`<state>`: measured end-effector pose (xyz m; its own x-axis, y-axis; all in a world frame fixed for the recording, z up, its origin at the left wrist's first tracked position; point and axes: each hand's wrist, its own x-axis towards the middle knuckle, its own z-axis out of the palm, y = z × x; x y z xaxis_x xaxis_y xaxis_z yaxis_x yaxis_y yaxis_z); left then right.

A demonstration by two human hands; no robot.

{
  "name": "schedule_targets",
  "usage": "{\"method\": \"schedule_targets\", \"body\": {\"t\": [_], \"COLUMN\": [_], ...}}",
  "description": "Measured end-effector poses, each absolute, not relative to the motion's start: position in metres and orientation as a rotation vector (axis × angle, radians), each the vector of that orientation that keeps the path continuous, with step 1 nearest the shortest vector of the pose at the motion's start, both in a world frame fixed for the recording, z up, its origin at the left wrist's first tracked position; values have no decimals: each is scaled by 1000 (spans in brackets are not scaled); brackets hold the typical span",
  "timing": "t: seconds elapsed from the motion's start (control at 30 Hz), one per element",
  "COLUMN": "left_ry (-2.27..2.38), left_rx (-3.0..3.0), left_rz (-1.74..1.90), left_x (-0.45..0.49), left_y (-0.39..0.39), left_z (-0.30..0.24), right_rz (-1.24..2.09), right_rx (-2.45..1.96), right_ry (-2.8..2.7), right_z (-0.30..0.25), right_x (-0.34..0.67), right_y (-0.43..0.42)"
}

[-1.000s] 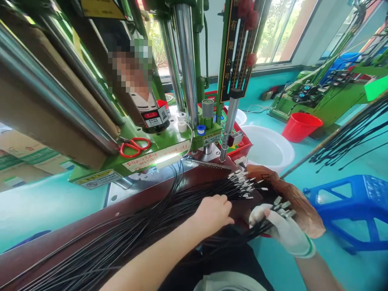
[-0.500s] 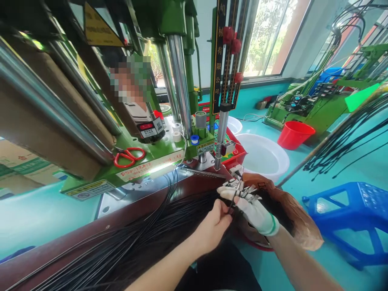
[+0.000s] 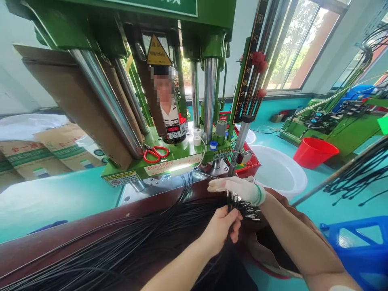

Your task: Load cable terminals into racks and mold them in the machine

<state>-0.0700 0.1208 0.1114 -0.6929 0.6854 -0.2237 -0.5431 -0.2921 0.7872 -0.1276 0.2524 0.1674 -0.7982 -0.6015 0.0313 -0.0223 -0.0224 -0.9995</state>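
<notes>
My bare left hand is closed around a bunch of black cables, whose silvery ends point upward. Over those ends lies my right hand in a white glove with a green cuff, its fingers stretched flat to the left. The palm looks to be touching the tips. More metal-tipped cable ends fan out just right of my left hand. Long black cables run in a thick pile along the brown bench, left of my hands.
A green press stands ahead, with red-handled scissors and tape rolls on its bed. To the right are a brown sack, a white tub, a red bucket and a blue stool. More cables hang from a pole.
My right hand has gone from fingers among the cable ends to lying flat over the tips. The bunch in my left hand now stands upright. The camera view has turned left.
</notes>
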Motion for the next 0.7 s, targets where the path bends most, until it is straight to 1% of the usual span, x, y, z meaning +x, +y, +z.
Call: {"method": "schedule_targets", "body": {"t": [0.13, 0.23, 0.3, 0.37, 0.47, 0.53, 0.6, 0.63, 0.7], "left_ry": [1226, 1207, 1143, 1084, 1090, 1136, 1180, 1198, 1233], "left_rx": [197, 121, 32, -18, -27, -47, -85, -107, -151], "left_rz": [2126, 2153, 2197, 2223, 2228, 2226, 2229, 2235, 2264], "left_x": [-75, -78, -77, -75, -71, -72, -75, -78, -83], "left_y": [125, 124, 124, 125, 126, 122, 113, 107, 93], "left_z": [112, 116, 117, 113, 101, 92, 87, 86, 87], "right_rz": [-1372, -1145, -1106, -1173, -1314, -1307, -1235, -1102, -615], "right_rx": [-727, -744, -776, -850, -915, -928, -920, -866, -600], "right_ry": [2153, 2233, 2229, 2122, 1823, 1765, 2010, 2252, 2737], "right_z": [174, 166, 160, 155, 151, 151, 151, 150, 145], "right_x": [-135, -138, -140, -140, -140, -141, -145, -149, -157], "right_y": [245, 240, 237, 235, 234, 234, 236, 238, 242]}}
